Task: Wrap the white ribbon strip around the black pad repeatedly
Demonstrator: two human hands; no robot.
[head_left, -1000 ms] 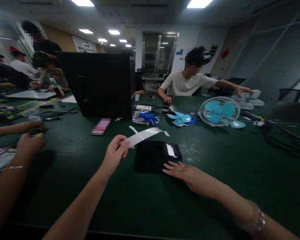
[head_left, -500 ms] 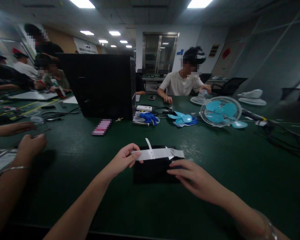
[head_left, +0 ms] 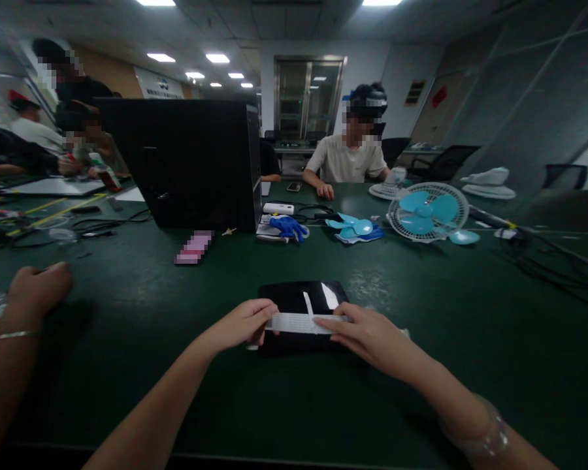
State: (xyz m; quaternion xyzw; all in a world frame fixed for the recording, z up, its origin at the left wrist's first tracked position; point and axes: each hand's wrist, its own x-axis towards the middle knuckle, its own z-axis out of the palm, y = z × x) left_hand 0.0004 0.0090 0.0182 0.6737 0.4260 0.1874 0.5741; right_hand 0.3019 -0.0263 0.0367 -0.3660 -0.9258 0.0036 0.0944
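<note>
A white strip [head_left: 293, 322] with rows of fine print or lines spans the space between my hands, a narrow white tab standing up from its middle. My left hand [head_left: 247, 322] is closed on the strip's left end, thumb on top. Fingers of my right hand [head_left: 370, 333] press on the strip's right half and cover part of it; its far end is mostly hidden. Beneath both hands lies a glossy black flat panel [head_left: 284, 297] on the green table, with a bright reflection near its upper right corner.
A black computer case [head_left: 186, 163] stands ahead on the left, a phone [head_left: 195, 247] before it. Beyond are blue gloves [head_left: 288, 228], light-blue fan blades [head_left: 350, 226] and a caged fan [head_left: 427, 211]. A neighbour's hand [head_left: 42, 287] is at left; another person [head_left: 347, 156] sits opposite.
My right hand has moved left and onto the strip, which has come down lower over the panel. My left hand still holds its end. The neighbour's arm has shifted left.
</note>
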